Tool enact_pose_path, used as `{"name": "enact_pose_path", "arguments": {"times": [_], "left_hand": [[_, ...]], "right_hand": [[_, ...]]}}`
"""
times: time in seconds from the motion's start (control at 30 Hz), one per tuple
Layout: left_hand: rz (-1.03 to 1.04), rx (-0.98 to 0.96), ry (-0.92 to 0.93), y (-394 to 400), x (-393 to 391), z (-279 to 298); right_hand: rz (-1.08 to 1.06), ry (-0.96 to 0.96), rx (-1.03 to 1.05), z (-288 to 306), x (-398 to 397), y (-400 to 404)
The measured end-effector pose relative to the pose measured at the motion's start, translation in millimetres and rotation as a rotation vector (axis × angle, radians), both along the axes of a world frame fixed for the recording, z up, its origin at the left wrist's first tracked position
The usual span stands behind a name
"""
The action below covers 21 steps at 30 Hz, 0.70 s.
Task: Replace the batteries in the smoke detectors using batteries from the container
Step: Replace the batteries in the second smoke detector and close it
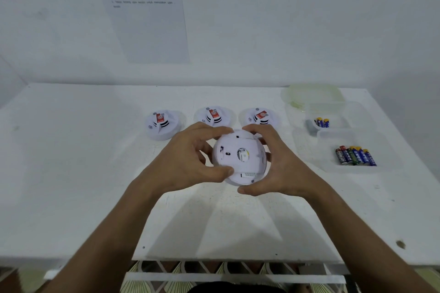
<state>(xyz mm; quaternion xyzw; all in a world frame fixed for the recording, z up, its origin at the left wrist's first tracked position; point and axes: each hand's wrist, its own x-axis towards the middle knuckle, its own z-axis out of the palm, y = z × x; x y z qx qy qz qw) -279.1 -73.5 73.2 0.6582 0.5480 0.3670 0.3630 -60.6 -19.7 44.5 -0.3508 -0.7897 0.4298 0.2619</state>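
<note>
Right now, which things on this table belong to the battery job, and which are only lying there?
Belong to the job:
- held smoke detector, gripped by left hand and right hand
- three detectors on the table
- near battery container
- far battery container

Only lying about:
- container lid
- printed sheet on the wall

A: We see 1 white round smoke detector (238, 158) lifted over the table, its flat back tilted toward us; both hands grip its rim; 3 more detectors sit face-up in a row behind it, the left (163, 124), the middle (214, 116) and the right (260, 118), each with a red label.

B: And we count 2 blue batteries (322, 123) in the far clear container (333, 114); about 6 mixed batteries (355, 155) lie side by side in the near container (352, 150), right of the detectors.
</note>
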Motion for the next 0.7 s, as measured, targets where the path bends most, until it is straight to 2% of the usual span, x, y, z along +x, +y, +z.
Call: {"name": "enact_pose_path", "arguments": {"times": [0.1,0.17,0.2,0.3,0.4,0.47,0.6,0.7], "left_hand": [[-0.062,-0.027,-0.218,-4.2,1.6,3.0],[-0.084,-0.030,-0.357,-7.5,0.7,3.4],[-0.062,-0.004,-0.348,-8.8,-0.1,2.5],[0.028,0.044,-0.163,-12.0,-2.9,-3.7],[-0.058,-0.037,0.016,-15.1,-3.1,-9.7],[-0.109,-0.065,0.045,-15.7,-0.5,-11.0],[-0.091,-0.023,-0.023,-16.1,1.9,-9.7],[-0.082,0.024,0.077,-16.8,-1.0,-8.6]], "right_hand": [[0.011,-0.121,0.088,-2.1,-0.4,0.1],[0.027,-0.115,0.082,-1.6,0.0,-0.3],[0.034,-0.087,0.058,-0.9,-0.4,-0.6],[0.073,0.068,-0.068,1.0,-1.0,-2.2],[0.077,0.187,-0.157,-1.1,0.1,-2.7],[0.072,0.226,-0.200,-2.6,-1.0,-3.6],[0.054,0.200,-0.202,-8.4,-2.3,-5.1],[0.049,0.105,-0.132,-12.4,-0.4,-3.7]]}}
